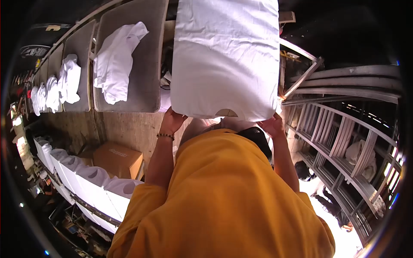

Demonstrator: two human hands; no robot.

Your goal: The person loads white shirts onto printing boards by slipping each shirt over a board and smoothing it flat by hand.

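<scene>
A white T-shirt (226, 64) is stretched over a long flat board in front of me, with some creases across it. Its curved neck opening (226, 113) lies at the near end and shows a patch of brown board. My left hand (173, 122), with a beaded bracelet at the wrist, is closed at the near left corner of the shirt. At the near right corner, my right hand (274, 125) grips the shirt's edge. Some fingertips of both hands are hidden by the cloth.
Left of me, a grey board (144, 81) bears a crumpled white garment (117, 64), and more such boards continue in a row. Behind them are a cardboard box (117, 157) and white shirts on boards (97, 189). Metal frames (340, 129) fill a rack at right.
</scene>
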